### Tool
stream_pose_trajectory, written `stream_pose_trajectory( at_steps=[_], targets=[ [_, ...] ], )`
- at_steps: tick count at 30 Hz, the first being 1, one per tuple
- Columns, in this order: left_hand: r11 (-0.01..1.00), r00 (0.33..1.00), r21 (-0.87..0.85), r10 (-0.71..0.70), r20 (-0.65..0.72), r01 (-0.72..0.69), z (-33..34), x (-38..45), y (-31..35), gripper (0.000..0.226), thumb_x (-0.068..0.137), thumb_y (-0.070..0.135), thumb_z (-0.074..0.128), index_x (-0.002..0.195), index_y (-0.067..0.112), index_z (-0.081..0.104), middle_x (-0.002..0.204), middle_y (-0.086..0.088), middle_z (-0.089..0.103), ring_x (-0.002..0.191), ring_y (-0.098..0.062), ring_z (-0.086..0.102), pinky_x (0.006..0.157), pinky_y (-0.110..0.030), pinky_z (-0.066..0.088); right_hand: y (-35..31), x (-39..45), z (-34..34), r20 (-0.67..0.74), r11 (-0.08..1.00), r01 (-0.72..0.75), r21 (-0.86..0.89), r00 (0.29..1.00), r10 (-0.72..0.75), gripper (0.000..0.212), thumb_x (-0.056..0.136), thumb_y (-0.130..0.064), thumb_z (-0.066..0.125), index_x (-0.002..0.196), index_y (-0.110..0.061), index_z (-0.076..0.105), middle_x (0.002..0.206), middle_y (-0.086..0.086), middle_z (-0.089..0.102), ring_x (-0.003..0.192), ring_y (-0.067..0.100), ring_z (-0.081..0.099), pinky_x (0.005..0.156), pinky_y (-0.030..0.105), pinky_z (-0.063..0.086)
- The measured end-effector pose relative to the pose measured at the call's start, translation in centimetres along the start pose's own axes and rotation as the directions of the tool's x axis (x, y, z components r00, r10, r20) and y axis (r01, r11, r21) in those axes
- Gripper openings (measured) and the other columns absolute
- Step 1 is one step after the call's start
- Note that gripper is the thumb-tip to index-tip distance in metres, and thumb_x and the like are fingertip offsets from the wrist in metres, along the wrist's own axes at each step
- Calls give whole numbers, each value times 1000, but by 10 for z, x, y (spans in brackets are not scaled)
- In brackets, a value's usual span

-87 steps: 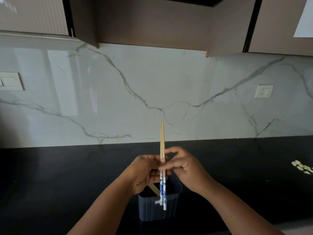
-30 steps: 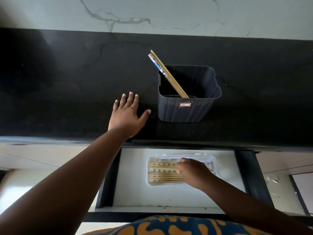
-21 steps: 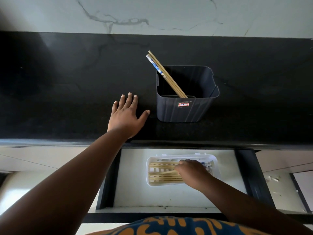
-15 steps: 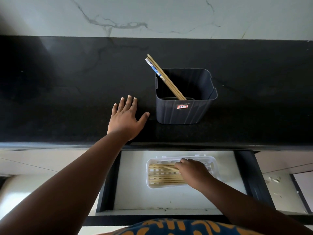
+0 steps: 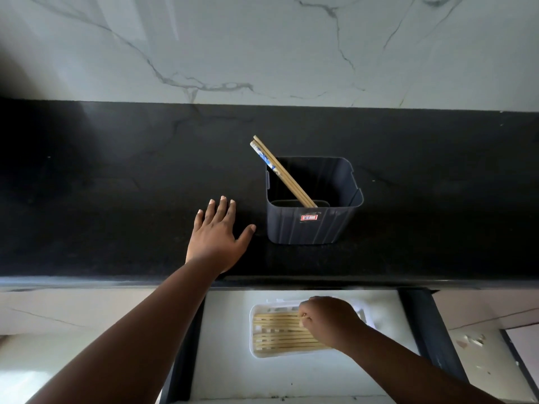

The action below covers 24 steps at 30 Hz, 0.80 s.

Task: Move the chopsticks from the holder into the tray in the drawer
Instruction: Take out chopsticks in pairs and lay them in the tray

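Left hand (image 5: 217, 239) laid flat on counter (image 5: 116, 185); right hand (image 5: 326, 319) curled over tray (image 5: 253, 330), hold undetermined. Two chopsticks (image 5: 280, 172) counted in holder (image 5: 313, 227).

I note dim, sharp frame; glare streak on marble wall (image 5: 140, 27); black counter (image 5: 87, 176) underexposed; wide-angle bending at edges; drawer (image 5: 227, 345) brighter.
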<state>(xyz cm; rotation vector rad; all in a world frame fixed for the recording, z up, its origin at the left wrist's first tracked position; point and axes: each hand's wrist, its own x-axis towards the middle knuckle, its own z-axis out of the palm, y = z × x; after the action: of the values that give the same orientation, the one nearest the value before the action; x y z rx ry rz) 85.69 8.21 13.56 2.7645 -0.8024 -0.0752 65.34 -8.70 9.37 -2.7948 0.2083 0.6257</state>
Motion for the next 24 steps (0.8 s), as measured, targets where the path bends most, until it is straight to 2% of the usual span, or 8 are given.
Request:
stream_pose_trajectory(
  at_steps=[3, 5, 8, 11, 13, 15, 17, 24],
  targets=[
    [1000, 1000, -11, 0, -25, 0, 1, 0, -1, 81, 89, 69, 21, 154, 19, 12, 163, -1, 5, 149, -18, -6, 120, -39, -3, -29, -22, -68, 43, 932, 57, 357, 996, -77, 18, 81, -41, 59, 92, -31, 69, 88, -12, 71, 83, 6, 64, 73, 26, 50],
    [1000, 1000, -4, -6, -22, 6, 4, -1, 0, 82, 89, 68, 21, 153, 19, 15, 163, -1, 7, 149, -19, -3, 120, -39, -1, -50, -43, -120, 43, 815, 143, 561, 979, -201, 18, 75, -49, 64, 86, -36, 71, 72, -11, 72, 66, 3, 65, 57, 23, 52],
    [1000, 999, -1, -18, -32, 18, 5, -2, 0, 83, 87, 68, 21, 153, 18, 17, 163, -1, 9, 149, -20, 0, 120, -39, 1, -64, -58, -189, -135, 687, 289, 667, 953, -271, 12, 75, -45, 69, 79, -35, 73, 62, -8, 70, 50, 3, 59, 45, 17, 44],
    [1000, 999, 3, -19, -44, 20, 4, -2, 0, 84, 85, 70, 17, 153, 20, 16, 163, 0, 7, 149, -19, -2, 119, -37, -1, -60, -41, -234, -497, 784, 371, 498, 863, -93, 7, 77, -38, 70, 80, -32, 72, 61, -14, 68, 47, -3, 55, 49, 16, 42],
    [1000, 998, 0, -25, -50, 25, 4, -2, 1, 86, 84, 72, 13, 153, 21, 14, 163, 1, 6, 149, -17, -5, 118, -36, -4, -58, -17, -245, -615, 922, 229, 312, 789, 13, 5, 79, -32, 69, 82, -29, 71, 66, -16, 67, 57, -3, 59, 56, 21, 46],
    [1000, 998, -1, -23, -51, 23, 4, -2, 1, 88, 82, 74, 10, 153, 22, 12, 163, 2, 3, 148, -16, -7, 118, -35, -6, -56, 6, -243, -603, 978, 75, 195, 796, 59, 11, 79, -33, 67, 88, -26, 69, 82, -12, 70, 76, 8, 64, 69, 27, 52],
    [1000, 998, -5, -25, -55, 25, 3, -2, 2, 88, 82, 74, 9, 153, 22, 10, 163, 3, 2, 148, -15, -8, 118, -35, -6, -56, 25, -235, -568, 993, -16, 120, 819, 81, 20, 79, -39, 68, 93, -25, 67, 93, -7, 67, 88, 17, 63, 72, 29, 50],
    [999, 998, -42, -32, -52, 30, -2, -3, 5, 82, 89, 70, 18, 154, 22, 4, 162, 4, -6, 146, -14, -15, 117, -34, -10, -60, 51, -223, -575, 992, -122, 30, 810, 117, 19, 84, -36, 62, 91, -19, 57, 86, -1, 57, 79, 23, 60, 57, 29, 37]
  ],
)
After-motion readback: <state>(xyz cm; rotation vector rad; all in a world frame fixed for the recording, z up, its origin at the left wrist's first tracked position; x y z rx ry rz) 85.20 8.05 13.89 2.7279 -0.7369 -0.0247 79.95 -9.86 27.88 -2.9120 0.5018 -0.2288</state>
